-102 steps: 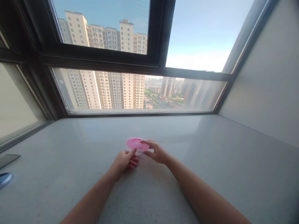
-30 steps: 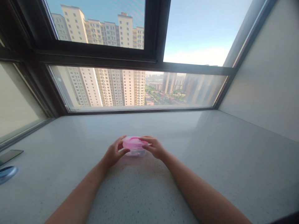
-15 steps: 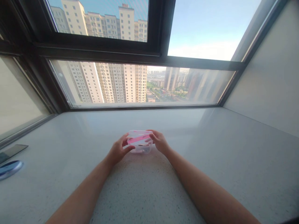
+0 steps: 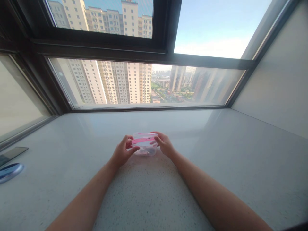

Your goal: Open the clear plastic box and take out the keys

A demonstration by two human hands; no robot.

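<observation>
A small clear plastic box with a pink lid (image 4: 144,142) is held between both hands just above the pale speckled stone sill (image 4: 216,154). My left hand (image 4: 122,151) grips its left end, thumb in front and fingers curled behind. My right hand (image 4: 163,143) grips the right end, fingers wrapped over the lid's edge. Something small and dark shows faintly inside the box, but I cannot make out what it is.
A dark phone (image 4: 12,153) and a round blue object (image 4: 9,171) lie at the far left of the sill. A black-framed window (image 4: 166,48) runs along the back, and a plain wall (image 4: 276,89) rises on the right.
The box with its pink lid was resting on the sill between my fingertips; both hands have since closed on its ends and lifted it slightly, tilting it toward me.
</observation>
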